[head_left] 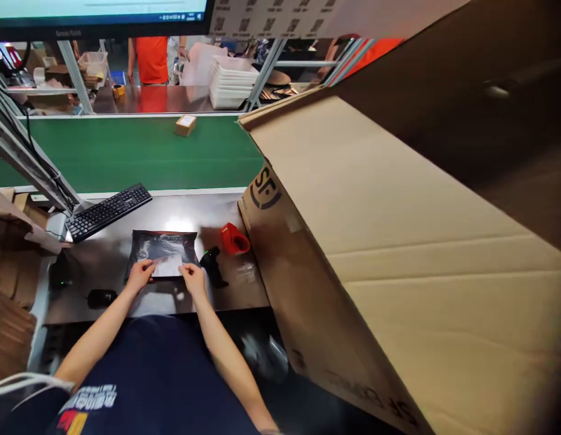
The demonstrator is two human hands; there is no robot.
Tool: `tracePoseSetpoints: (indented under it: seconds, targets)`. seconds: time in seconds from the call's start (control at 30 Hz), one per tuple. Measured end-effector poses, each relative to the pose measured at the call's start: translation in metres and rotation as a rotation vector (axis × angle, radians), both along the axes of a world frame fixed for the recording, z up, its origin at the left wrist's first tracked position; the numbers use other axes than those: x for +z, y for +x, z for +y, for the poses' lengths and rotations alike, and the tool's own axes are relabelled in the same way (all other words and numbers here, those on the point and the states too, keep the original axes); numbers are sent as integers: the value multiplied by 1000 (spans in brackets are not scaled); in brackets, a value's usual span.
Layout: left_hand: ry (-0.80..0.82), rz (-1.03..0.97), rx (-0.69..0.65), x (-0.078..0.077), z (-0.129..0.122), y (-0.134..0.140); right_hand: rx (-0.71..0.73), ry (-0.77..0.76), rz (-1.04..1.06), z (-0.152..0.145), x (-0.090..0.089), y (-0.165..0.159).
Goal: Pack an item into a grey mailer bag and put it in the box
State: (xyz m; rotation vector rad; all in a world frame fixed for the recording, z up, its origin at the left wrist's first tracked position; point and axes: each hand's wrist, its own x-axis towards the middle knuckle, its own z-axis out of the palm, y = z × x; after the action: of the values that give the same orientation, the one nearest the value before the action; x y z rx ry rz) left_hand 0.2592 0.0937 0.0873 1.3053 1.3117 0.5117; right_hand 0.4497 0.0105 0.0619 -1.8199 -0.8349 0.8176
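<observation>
A black plastic mailer bag (147,244) lies flat on the metal table in front of me. Over its lower half is a white shipping label (169,266), with what looks like a clear strip along its upper left. The fingers of my left hand (141,275) are pinched together at the label's left end. At the right edge of the label, my right hand (194,280) pinches it between thumb and fingers. Just right of the bag lies a black handheld barcode scanner (211,266). A red tape dispenser (235,239) rests beyond it.
A large open cardboard box (289,290) bounds the table on the right. On the left are a keyboard (109,211) and a mouse (101,298). Behind the table runs a green conveyor belt (126,151) carrying a small carton (185,125). A person in orange (152,60) stands beyond.
</observation>
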Motion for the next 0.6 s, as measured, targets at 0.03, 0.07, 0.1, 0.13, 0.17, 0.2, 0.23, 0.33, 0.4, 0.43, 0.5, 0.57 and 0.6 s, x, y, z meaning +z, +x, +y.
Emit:
tracePoseSetpoints:
  seconds: [0.03, 0.07, 0.1, 0.13, 0.17, 0.2, 0.23, 0.33, 0.4, 0.43, 0.5, 0.57, 0.6]
  targets:
    - [26, 49, -2, -1, 13, 7, 1, -37, -50, 12, 2, 6]
    - [51, 103, -2, -2, 26, 14, 0, -76, -89, 24, 3, 11]
    - [76, 161, 1, -4, 36, 21, -3, -113, -119, 35, 3, 15]
    - [100, 223, 6, -5, 44, 26, -3, -150, -146, 44, 2, 18]
    - [123, 285, 12, -6, 50, 30, 3, -192, -178, 52, 1, 21]
    - [143, 341, 16, -7, 52, 33, 15, -234, -210, 57, 0, 23]
    - [158, 385, 21, -7, 52, 35, 30, -269, -236, 60, -1, 24]
    - [222, 580, -44, -4, 45, 35, 72, -326, -335, 59, -2, 25]
    - [301, 763, -130, 0, 41, 34, 85, -343, -507, 55, -1, 21]
    - [355, 849, -160, 0, 41, 34, 107, -317, -609, 53, -1, 18]
    - [494, 934, -188, -3, 41, 34, 238, -176, -777, 52, -4, 9]
    - [668, 890, -317, -13, 42, 34, 443, -2, -827, 54, -13, -1]
    - [740, 836, -428, -21, 42, 33, 534, 40, -824, 54, -18, -5]
